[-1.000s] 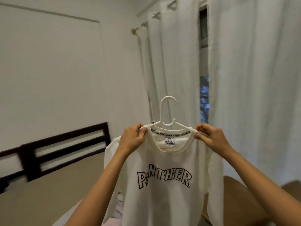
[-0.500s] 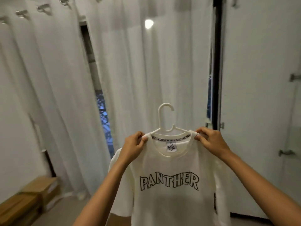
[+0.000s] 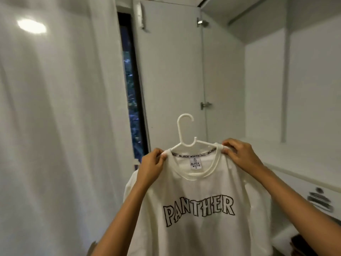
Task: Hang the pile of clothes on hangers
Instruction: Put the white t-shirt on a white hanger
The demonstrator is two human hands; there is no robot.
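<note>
A white T-shirt [image 3: 199,191] with "PANTHER" lettering hangs on a white plastic hanger [image 3: 185,133], held up in front of me. My left hand [image 3: 152,166] pinches the shirt's left shoulder at the collar, over the hanger arm. My right hand [image 3: 239,156] pinches the right shoulder the same way. The hanger's hook stands free above the collar, pointing up, touching nothing. The shirt's lower part runs out of the frame.
An open white wardrobe door [image 3: 169,74] with metal hinges stands straight ahead. The wardrobe interior [image 3: 295,89] with a shelf opens to the right. White curtains [image 3: 55,117] fill the left, with a dark window strip [image 3: 132,80] between them and the door.
My view has swung right, from the bed and curtains to the open wardrobe. Both hands keep the same grip on the shirt and hanger, carried along with the turn.
</note>
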